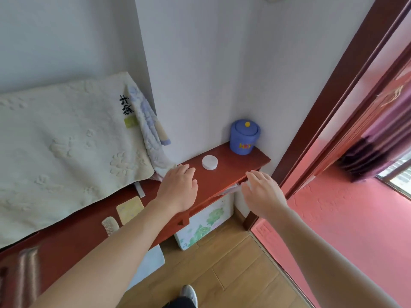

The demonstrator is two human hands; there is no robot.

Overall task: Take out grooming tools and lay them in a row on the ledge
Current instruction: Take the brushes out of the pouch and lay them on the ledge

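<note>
A dark red wooden ledge (235, 162) runs along the white wall. My left hand (179, 187) lies flat over it with straight fingers, holding nothing. My right hand (264, 193) hovers at the ledge's front edge, fingers straight, its fingertips by something white and crumpled (232, 190) that sticks out under the edge. On the ledge lie a pale comb (110, 225), a yellowish flat pad (130, 208) and a small white stick (139, 189), left of my left forearm. A white round tin (209, 162) sits just beyond my left hand.
A blue lidded pot (244, 137) stands in the ledge's far corner. A cream towel (66, 147) and a bluish cloth (149, 130) hang at the left. A floral box (200, 225) stands below the ledge on the wooden floor. A door frame (322, 121) borders the right.
</note>
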